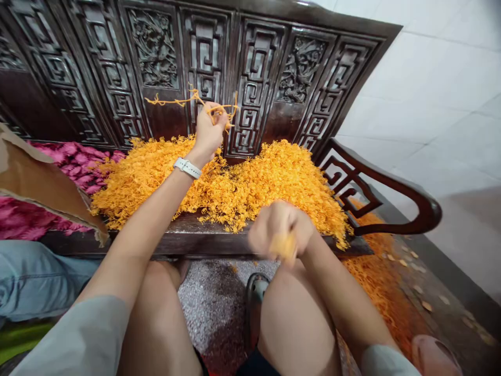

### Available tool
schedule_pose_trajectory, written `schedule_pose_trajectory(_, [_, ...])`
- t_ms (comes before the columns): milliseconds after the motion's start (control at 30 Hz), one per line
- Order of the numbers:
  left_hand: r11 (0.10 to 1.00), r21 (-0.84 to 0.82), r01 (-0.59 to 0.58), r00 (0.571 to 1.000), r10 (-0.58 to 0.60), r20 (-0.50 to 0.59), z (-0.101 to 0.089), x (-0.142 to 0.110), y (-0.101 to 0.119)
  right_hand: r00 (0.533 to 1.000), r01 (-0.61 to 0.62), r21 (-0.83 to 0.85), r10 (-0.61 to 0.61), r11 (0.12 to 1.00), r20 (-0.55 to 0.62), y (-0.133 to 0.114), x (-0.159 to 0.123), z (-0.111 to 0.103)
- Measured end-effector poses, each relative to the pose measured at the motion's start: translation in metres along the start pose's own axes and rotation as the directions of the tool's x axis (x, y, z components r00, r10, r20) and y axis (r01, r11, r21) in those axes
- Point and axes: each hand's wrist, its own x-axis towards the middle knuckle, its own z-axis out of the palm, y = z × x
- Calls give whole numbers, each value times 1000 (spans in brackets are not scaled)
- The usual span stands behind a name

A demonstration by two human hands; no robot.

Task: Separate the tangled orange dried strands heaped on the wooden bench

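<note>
My left hand (209,130) is raised over the bench, closed round a thin orange sprig (183,101) whose stems stick out to both sides. A white watch (187,167) sits on that wrist. My right hand (279,230) is lower, near my knee, blurred by motion, with its fingers curled round a small clump of orange bits (284,245). Both hands hover over a large pile of orange plastic flower sprigs (238,183) heaped on the seat of a dark carved wooden bench (203,243).
Pink flower sprigs (74,159) lie at the left under a brown cardboard flap (39,185). More orange sprigs (376,277) are spilled on the floor at the right beside the bench's armrest (391,198). A sandal (256,292) shows between my knees. Pale tiled floor lies to the right.
</note>
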Motion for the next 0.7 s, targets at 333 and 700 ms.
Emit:
schedule_pose_trajectory(333, [795,475,-378,902,200,382,8,-29,-8,25,622,-18,-43,783,-999,8,-30,-66])
schedule_pose_trajectory(700, [689,458,-562,785,268,559,24,-55,28,-183,465,-235,-167,854,-969,28,-45,-95])
